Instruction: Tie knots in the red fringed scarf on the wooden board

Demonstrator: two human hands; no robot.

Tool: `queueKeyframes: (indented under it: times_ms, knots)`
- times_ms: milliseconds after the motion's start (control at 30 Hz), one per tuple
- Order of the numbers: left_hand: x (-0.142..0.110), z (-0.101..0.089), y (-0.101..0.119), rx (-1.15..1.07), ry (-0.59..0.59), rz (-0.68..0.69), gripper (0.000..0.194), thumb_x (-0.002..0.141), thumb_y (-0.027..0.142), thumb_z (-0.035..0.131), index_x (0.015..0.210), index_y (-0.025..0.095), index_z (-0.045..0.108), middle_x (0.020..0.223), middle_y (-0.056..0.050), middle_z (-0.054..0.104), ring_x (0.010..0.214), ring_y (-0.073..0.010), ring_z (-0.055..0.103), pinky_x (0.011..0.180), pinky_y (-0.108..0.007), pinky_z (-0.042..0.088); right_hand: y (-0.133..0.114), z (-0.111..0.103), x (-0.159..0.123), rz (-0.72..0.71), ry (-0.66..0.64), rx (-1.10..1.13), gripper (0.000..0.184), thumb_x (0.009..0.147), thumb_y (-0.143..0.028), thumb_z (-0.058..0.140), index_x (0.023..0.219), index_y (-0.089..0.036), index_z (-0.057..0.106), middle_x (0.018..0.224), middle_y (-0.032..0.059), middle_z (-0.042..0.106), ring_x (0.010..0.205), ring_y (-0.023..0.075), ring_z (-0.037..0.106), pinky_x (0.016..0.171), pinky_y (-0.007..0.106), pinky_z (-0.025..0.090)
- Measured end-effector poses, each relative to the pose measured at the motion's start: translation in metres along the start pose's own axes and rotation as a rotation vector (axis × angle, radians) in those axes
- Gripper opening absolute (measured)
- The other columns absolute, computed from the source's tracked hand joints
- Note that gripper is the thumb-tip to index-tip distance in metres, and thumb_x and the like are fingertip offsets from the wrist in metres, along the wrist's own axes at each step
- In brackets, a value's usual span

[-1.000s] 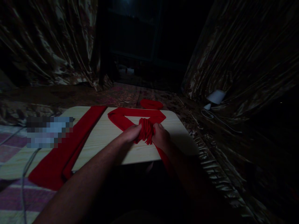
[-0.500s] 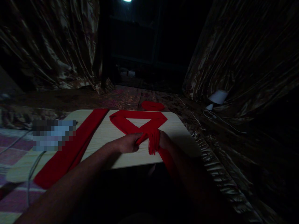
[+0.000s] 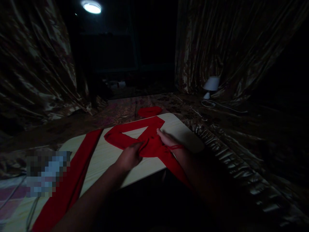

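A long red scarf (image 3: 154,124) lies on a small wooden-topped table (image 3: 135,172), bent into a triangular loop with pale wood showing inside it. At the loop's near corner, my left hand (image 3: 130,156) has its fingers closed on the bunched cloth. My right hand (image 3: 167,138) is on the right side of the same bunch, thumb up; its other fingers are hidden. Thin red strands cross near my right wrist. One length of the scarf runs down from the bunch towards me, under my right forearm. A folded red strip of cloth (image 3: 78,164) lies across the table's left side.
A blurred-out object (image 3: 48,174) with cables is at the table's left edge. Beyond the far edge lies a red cloth loop (image 3: 150,111). A white lamp (image 3: 211,83) with a cord stands at the right back. Patterned curtains (image 3: 202,48) hang behind; fringed fabric (image 3: 231,170) runs along the right.
The view has turned to the right. The hanging fringe has gone from the front of the bunch, and strands now lie by my right wrist. The cloth between my hands is spread wider.
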State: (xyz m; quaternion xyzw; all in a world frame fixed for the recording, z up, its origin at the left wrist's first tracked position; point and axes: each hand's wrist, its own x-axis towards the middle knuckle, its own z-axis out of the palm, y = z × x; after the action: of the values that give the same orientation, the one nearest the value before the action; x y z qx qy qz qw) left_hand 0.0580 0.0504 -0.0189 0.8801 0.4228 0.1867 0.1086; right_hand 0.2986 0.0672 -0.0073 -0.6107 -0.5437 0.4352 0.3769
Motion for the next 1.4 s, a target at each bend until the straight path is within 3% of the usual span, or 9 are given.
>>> queueKeyframes:
  times_ms: [200,333,433,567,700,833,967,1267,1400]
  knots:
    - [0.000,0.009,0.001,0.049,0.040,-0.002,0.056,0.081,0.020,0.055,0.136,0.012,0.059,0.131,-0.014,0.065,0.118,-0.0266,0.063,0.105,-0.037,0.049,0.005,-0.002,-0.019,-0.094,-0.055,-0.009,0.055,0.097,-0.058,0.038,0.110,-0.015,0.070,0.104,0.0108,0.074,0.099,0.0238,0.068,0.087,0.034,0.051]
    - [-0.001,0.011,0.002,0.020,0.059,0.002,0.053,0.083,0.025,0.055,0.134,0.013,0.060,0.130,-0.013,0.066,0.117,-0.0263,0.064,0.104,-0.037,0.050,-0.006,-0.006,-0.043,-0.388,0.227,-0.364,0.057,0.089,-0.050,0.057,0.132,-0.013,0.058,0.135,0.0168,0.059,0.126,0.0260,0.053,0.104,0.037,0.041]
    - [-0.001,0.011,0.004,0.022,0.067,0.014,0.055,0.079,0.024,0.058,0.133,0.014,0.060,0.131,-0.014,0.065,0.121,-0.0275,0.061,0.106,-0.040,0.048,-0.016,0.004,-0.068,-0.661,0.124,-0.697,0.076,0.079,-0.056,0.069,0.141,-0.017,0.050,0.144,0.0159,0.051,0.131,0.0290,0.046,0.111,0.044,0.033]
    - [-0.003,0.003,0.009,-0.058,0.018,0.058,0.057,0.077,0.018,0.056,0.134,0.016,0.057,0.135,-0.012,0.063,0.123,-0.0247,0.060,0.107,-0.037,0.046,-0.026,0.029,-0.085,-0.683,0.053,-1.045,0.077,0.084,-0.039,0.067,0.151,-0.018,0.035,0.150,0.0199,0.042,0.123,0.0332,0.051,0.103,0.050,0.038]
    - [-0.007,-0.008,0.013,-0.105,-0.054,0.010,0.058,0.078,0.015,0.056,0.135,0.017,0.053,0.129,-0.012,0.065,0.111,-0.0237,0.065,0.096,-0.033,0.050,-0.043,0.036,-0.074,-0.639,0.034,-1.171,0.058,0.091,-0.018,0.051,0.147,-0.018,0.041,0.139,0.0198,0.054,0.112,0.0293,0.061,0.092,0.043,0.046]
    - [-0.010,-0.012,0.010,-0.119,-0.120,-0.052,0.062,0.077,0.015,0.056,0.137,0.014,0.047,0.118,-0.014,0.068,0.097,-0.0230,0.069,0.081,-0.031,0.052,-0.071,0.024,-0.054,-0.658,-0.177,-1.242,0.032,0.094,-0.015,0.045,0.119,-0.015,0.064,0.109,0.0152,0.070,0.096,0.0261,0.068,0.079,0.035,0.051]
    - [-0.010,-0.011,0.003,-0.143,-0.139,-0.085,0.064,0.074,0.015,0.058,0.137,0.014,0.047,0.109,-0.011,0.070,0.089,-0.0219,0.069,0.076,-0.029,0.051,-0.093,0.012,-0.037,-0.719,-0.347,-1.365,0.027,0.094,-0.014,0.047,0.107,-0.014,0.070,0.105,0.0147,0.072,0.096,0.0269,0.069,0.079,0.033,0.051]
    - [-0.005,-0.003,-0.018,-0.384,0.067,-0.117,0.043,0.080,0.023,0.054,0.121,0.017,0.064,0.104,-0.008,0.074,0.090,-0.0232,0.069,0.084,-0.033,0.051,-0.110,0.011,-0.013,-0.845,-0.385,-1.359,0.026,0.089,-0.027,0.065,0.113,-0.018,0.070,0.111,0.0144,0.068,0.091,0.0270,0.068,0.074,0.032,0.050]
    - [0.002,-0.004,-0.027,-0.634,0.165,-0.232,0.034,0.078,0.029,0.057,0.107,0.014,0.069,0.101,-0.009,0.074,0.094,-0.0252,0.066,0.090,-0.039,0.050,-0.122,0.010,-0.005,-0.898,-0.363,-1.489,0.024,0.092,-0.014,0.055,0.108,-0.014,0.072,0.106,0.0150,0.070,0.094,0.0272,0.067,0.079,0.035,0.048]
